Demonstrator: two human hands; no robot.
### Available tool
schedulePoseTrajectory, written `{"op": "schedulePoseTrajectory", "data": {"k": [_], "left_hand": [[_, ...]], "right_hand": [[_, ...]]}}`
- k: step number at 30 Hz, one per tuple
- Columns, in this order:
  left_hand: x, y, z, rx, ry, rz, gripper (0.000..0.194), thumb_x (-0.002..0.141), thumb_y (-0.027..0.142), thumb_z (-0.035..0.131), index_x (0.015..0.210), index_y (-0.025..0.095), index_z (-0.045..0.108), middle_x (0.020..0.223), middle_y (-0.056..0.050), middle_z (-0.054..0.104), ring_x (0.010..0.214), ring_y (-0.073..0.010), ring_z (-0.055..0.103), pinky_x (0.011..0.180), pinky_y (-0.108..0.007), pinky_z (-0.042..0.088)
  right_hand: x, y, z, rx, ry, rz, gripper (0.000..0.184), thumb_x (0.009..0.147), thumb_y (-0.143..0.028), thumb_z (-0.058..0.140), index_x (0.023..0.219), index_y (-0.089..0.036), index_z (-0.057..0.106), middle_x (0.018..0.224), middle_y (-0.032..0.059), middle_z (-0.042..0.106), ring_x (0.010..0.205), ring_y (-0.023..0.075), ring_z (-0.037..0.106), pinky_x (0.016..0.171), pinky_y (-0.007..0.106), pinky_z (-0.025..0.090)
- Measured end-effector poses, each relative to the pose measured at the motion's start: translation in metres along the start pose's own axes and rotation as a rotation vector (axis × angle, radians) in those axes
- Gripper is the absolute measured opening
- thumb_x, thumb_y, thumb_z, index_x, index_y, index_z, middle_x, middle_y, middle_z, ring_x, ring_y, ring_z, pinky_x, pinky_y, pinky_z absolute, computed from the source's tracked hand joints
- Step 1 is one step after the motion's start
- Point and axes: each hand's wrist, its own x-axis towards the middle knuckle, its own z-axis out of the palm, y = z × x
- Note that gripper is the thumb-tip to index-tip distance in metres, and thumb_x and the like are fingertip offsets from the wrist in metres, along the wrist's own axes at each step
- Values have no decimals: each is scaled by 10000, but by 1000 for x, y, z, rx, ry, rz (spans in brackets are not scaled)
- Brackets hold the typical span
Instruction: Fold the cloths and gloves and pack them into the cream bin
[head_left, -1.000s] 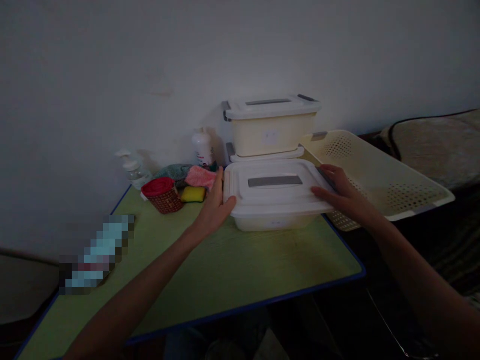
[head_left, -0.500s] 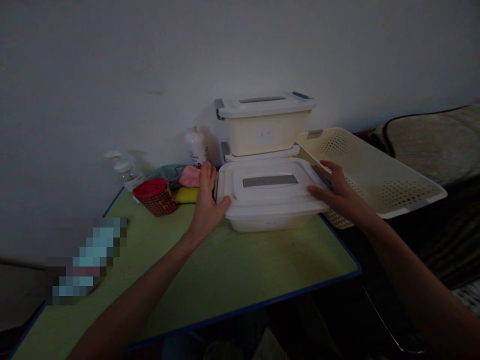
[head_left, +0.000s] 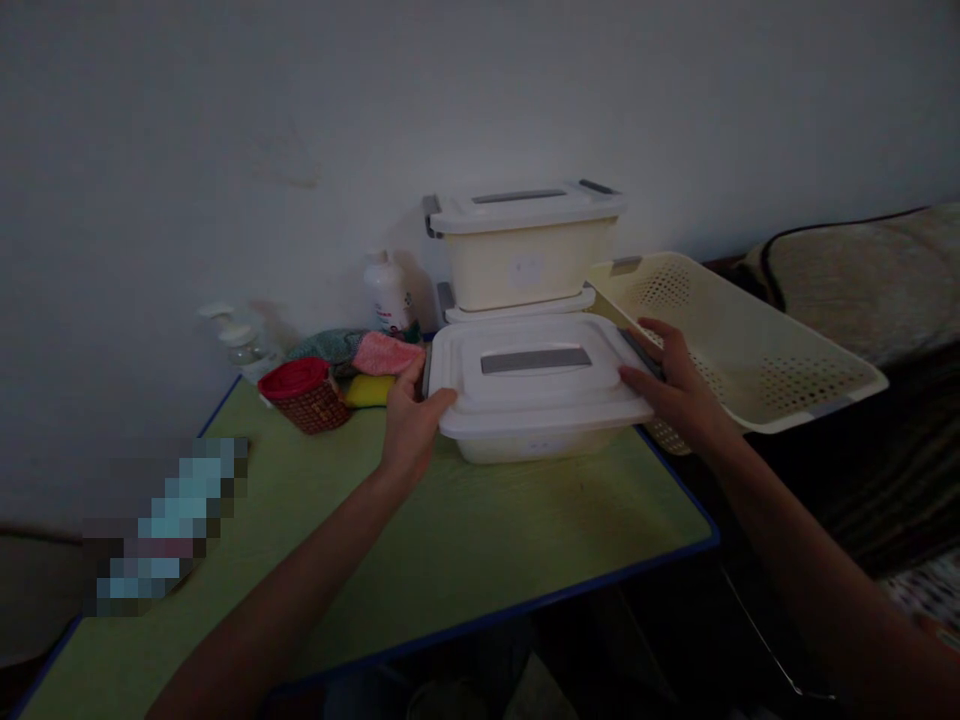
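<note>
A lidded storage box (head_left: pixel 536 395), white with a grey lid handle, stands on the green table in front of me. My left hand (head_left: pixel 411 420) holds its left end, thumb on the lid's rim and fingers down the side, partly hidden. On the right end my right hand (head_left: pixel 675 385) grips the box, thumb on the lid and fingers at the grey side latch. Behind it, a cream storage box (head_left: pixel 532 260) with a white lid and grey latches rests on another white-lidded box (head_left: pixel 517 306), mostly hidden.
Left of the boxes are a red woven basket (head_left: pixel 313 405), yellow sponge (head_left: pixel 369 391), pink cloth (head_left: pixel 386 353), blue-green cloth (head_left: pixel 328 346), white bottle (head_left: pixel 388 295) and pump bottle (head_left: pixel 246 350). A perforated cream basket (head_left: pixel 757 350) sits to the right. The table (head_left: pixel 465 570) has a blue edge.
My left hand's fingers lifted off the box's left side, then closed down against it again. My right hand stays on the right end. The whole view has shifted slightly.
</note>
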Motion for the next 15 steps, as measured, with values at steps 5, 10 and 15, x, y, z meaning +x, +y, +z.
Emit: {"op": "schedulePoseTrajectory", "data": {"k": [5,10,15], "left_hand": [[-1,1,0,12,-23,3,540,551,149,581,1089,159,621,1081,-38,642,921,-166,575,716,-210,465],[2,2,-5,72,-119,45,517,588,143,558,1100,169,620,1036,-27,654,925,-178,589,729,-226,480],[2,5,-6,127,-157,47,571,609,149,542,1179,168,580,1168,-48,621,1016,-204,577,825,-280,485]], "right_hand": [[1,2,4,52,48,29,535,743,-316,555,1229,-241,347,1399,139,442,1283,314,419,999,599,376],[3,3,4,44,53,-7,485,732,-293,546,1184,-246,377,1396,122,448,1288,306,415,1024,596,357],[1,-10,-1,-22,-27,-3,469,753,-292,510,1196,-241,363,1414,126,421,1304,313,390,1036,612,338]]}}
